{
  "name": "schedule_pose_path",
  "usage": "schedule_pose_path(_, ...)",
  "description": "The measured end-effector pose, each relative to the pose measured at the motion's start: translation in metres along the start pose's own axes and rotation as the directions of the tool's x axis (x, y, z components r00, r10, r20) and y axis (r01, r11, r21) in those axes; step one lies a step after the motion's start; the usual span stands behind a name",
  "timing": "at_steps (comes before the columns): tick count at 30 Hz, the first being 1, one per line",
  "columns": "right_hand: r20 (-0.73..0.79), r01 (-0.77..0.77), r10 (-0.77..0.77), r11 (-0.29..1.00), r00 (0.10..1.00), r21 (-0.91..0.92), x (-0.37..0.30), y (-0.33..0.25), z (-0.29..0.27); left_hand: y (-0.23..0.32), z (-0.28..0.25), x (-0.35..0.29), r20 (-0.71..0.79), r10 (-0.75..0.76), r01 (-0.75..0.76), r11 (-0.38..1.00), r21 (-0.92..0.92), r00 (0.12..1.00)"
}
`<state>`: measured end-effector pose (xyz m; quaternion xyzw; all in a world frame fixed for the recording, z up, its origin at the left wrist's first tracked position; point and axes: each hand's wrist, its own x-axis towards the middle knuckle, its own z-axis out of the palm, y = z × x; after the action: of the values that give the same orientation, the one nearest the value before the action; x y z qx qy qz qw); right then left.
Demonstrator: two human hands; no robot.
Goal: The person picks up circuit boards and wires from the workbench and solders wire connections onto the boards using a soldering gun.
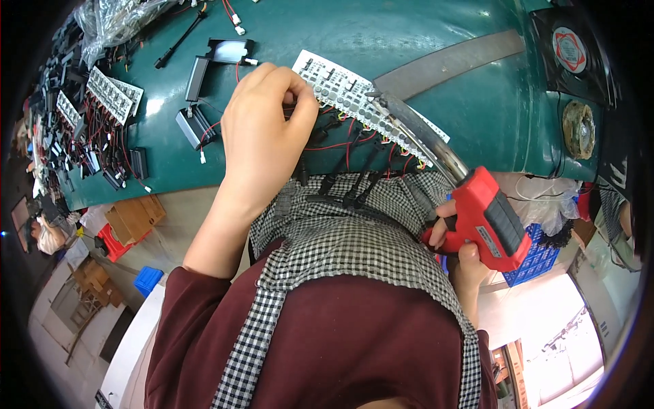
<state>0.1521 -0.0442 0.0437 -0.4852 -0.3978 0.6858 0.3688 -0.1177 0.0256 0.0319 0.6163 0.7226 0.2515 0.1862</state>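
My right hand (458, 242) is wrapped round the handle of a red and black soldering gun (492, 219). Its long metal tip reaches up and left over a white circuit board panel (354, 94), near the panel's upper edge. Several red and black wires (351, 146) hang from the panel's near edge toward my lap. At the panel's left end, my left hand (269, 129) is closed with thumb and fingers pinched together. What those fingers hold, if anything, is hidden from this view.
Under the panel's right side lies a flat grey metal strip (453, 63) on the green table (293, 27). Black housings (195, 127) with wires sit left of my left hand. Farther left are more circuit boards (112, 95) and piled black parts. A solder coil (578, 129) lies far right.
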Motion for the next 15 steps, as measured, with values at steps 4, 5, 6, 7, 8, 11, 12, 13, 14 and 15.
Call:
schedule_pose_path(4, -0.063, 0.006, -0.01, 0.998, 0.998, -0.069, 0.003, -0.007, 0.009, -0.004, 0.0, -0.001, -0.016, 0.033, -0.035, 0.995, -0.097, 0.999)
schedule_pose_path(5, -0.118, 0.01, -0.026, 0.991, 0.993, -0.136, 0.005, -0.009, 0.013, -0.007, -0.001, -0.003, -0.074, 0.133, -0.139, 0.987, -0.084, 0.988)
schedule_pose_path(6, -0.112, 0.006, -0.022, 0.99, 0.993, -0.141, 0.006, -0.009, 0.014, -0.01, -0.001, -0.005, -0.13, 0.23, -0.24, 0.969, -0.066, 0.965)
schedule_pose_path(7, -0.126, 0.0, -0.018, 0.99, 0.992, -0.142, 0.005, -0.009, 0.015, -0.011, 0.0, -0.007, -0.132, 0.222, -0.232, 0.97, -0.068, 0.966)
schedule_pose_path(8, -0.139, -0.005, -0.015, 0.99, 0.99, -0.144, 0.006, -0.009, 0.016, -0.012, 0.001, -0.01, -0.127, 0.316, -0.321, 0.947, -0.018, 0.94)
schedule_pose_path(11, -0.154, -0.018, -0.008, 0.986, 0.988, -0.166, 0.009, -0.011, 0.019, -0.017, 0.007, -0.015, -0.136, 0.414, -0.413, 0.91, 0.032, 0.9)
schedule_pose_path(12, -0.152, -0.022, -0.005, 0.985, 0.988, -0.171, 0.009, -0.011, 0.021, -0.017, 0.008, -0.016, -0.131, 0.42, -0.418, 0.908, 0.045, 0.898)
schedule_pose_path(13, -0.167, -0.029, 0.0, 0.985, 0.986, -0.171, 0.01, -0.011, 0.024, -0.017, 0.008, -0.016, -0.125, 0.426, -0.422, 0.905, 0.058, 0.896)
schedule_pose_path(14, -0.182, -0.035, 0.004, 0.985, 0.983, -0.17, 0.01, -0.012, 0.025, -0.016, 0.008, -0.016, -0.127, 0.42, -0.416, 0.908, 0.055, 0.899)
schedule_pose_path(15, -0.182, -0.038, 0.005, 0.984, 0.983, -0.177, 0.011, -0.012, 0.025, -0.014, 0.006, -0.015, -0.102, 0.354, -0.356, 0.934, -0.002, 0.929)
